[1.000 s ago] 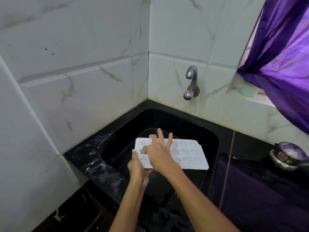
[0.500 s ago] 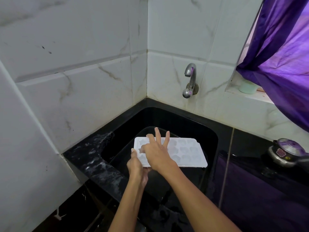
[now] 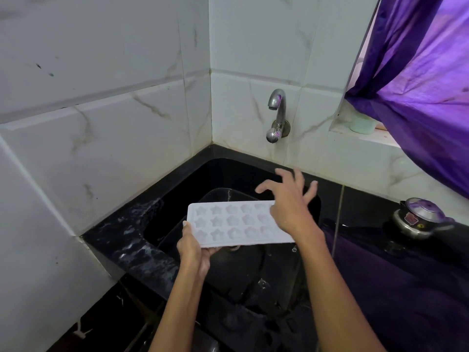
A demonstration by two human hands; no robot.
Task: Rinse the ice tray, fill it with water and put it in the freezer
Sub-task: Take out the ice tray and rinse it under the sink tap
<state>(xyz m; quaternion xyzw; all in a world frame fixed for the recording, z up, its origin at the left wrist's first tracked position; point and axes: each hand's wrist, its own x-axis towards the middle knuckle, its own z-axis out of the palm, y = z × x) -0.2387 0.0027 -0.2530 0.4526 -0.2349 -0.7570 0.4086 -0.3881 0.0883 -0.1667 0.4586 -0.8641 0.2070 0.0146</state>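
Left hand (image 3: 194,250) grips ice tray (image 3: 228,224) | black sink (image 3: 253,270) | white tiled corner (image 3: 210,72)

Left hand (image 3: 194,246) grips at seven o'clock, thumb on top; right hand (image 3: 291,207) hovers at two o'clock, fingers spread.
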